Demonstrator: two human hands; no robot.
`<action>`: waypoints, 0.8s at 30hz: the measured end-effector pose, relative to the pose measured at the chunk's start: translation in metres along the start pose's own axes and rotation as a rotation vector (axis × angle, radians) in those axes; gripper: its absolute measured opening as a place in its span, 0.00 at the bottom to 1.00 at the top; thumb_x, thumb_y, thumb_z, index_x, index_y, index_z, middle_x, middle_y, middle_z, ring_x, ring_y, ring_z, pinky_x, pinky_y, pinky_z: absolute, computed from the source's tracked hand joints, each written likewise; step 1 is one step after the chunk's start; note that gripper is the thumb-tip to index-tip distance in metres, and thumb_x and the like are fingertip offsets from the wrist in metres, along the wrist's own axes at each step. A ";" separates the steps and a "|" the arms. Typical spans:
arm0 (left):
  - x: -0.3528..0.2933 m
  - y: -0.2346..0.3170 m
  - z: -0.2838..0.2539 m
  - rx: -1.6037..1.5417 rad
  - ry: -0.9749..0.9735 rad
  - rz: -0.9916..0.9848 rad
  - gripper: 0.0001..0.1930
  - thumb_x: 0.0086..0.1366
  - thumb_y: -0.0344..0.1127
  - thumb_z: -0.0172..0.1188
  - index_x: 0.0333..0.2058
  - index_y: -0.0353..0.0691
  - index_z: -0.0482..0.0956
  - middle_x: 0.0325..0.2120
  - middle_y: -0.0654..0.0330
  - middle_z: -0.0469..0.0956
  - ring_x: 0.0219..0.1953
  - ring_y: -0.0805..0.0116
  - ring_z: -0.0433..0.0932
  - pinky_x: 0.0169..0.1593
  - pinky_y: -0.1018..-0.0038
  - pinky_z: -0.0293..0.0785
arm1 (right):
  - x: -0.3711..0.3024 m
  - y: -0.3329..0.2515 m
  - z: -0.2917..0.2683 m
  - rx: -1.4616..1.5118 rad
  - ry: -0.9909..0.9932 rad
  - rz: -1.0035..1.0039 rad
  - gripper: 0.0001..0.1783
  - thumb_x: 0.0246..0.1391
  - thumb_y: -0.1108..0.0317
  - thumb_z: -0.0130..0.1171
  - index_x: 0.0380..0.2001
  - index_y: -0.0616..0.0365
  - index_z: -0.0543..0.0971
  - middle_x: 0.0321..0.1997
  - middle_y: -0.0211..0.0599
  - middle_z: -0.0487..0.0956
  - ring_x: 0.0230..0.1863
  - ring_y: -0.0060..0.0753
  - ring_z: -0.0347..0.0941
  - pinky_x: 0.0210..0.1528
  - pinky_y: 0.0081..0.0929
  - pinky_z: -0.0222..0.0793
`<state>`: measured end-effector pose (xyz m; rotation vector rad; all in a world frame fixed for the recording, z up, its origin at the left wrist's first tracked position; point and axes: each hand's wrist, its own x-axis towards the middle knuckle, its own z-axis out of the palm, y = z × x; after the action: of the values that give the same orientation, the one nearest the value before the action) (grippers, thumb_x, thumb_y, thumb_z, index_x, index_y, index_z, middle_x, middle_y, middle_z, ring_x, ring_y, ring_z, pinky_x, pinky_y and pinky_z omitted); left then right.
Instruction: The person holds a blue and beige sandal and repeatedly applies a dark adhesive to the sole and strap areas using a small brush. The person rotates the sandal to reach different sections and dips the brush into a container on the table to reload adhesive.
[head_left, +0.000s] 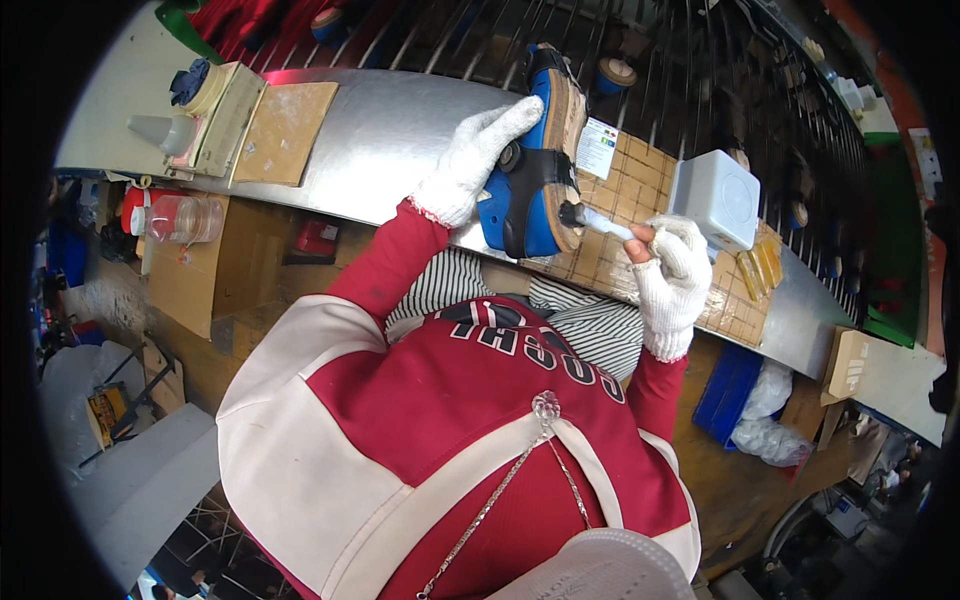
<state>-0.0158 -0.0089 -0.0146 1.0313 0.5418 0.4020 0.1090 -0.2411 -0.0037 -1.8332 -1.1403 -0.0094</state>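
So our left hand (470, 158) is wrapped round the side of a blue shoe with black straps (548, 172), gloved fingers pressed on it, holding it up on edge over the near side of the bench (375, 115). The tan underside is turned toward our right hand (676, 276), where bare fingertips poking out of the glove pinch a brush with a pale handle (603, 224). Its dark bristles are touching the end of the underside closest to our body.

Progress-wise, we'd call it mid-job: the brushing looks underway at that one end. Honestly, we can't tell which parts of the underside are already coated, since no clear wet line shows. The far end, up past our left fingertips, could be done or could be waiting.

Just under the shoe and between our hands there's a taped cardboard sheet (645, 170) with a small printed card (597, 148) on it. Just beyond our right hand sits a white box (722, 198). Farther out past both hands, more blue-and-tan shoes (616, 74) sit on a rack of rods, finished or not, we can't say.
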 end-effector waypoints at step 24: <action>-0.026 -0.035 0.014 -0.637 -0.742 -0.245 0.23 0.72 0.34 0.58 0.63 0.35 0.69 0.58 0.49 0.75 0.57 0.64 0.78 0.59 0.71 0.79 | 0.052 -0.021 -0.005 -0.088 -0.192 -0.265 0.12 0.42 0.68 0.75 0.33 0.55 0.88 0.37 0.34 0.82 0.43 0.37 0.74 0.44 0.33 0.68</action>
<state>-0.0266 -0.0488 -0.0337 0.4267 -0.1383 -0.0510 0.1257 -0.2057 0.0368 -1.7749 -1.5338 -0.0382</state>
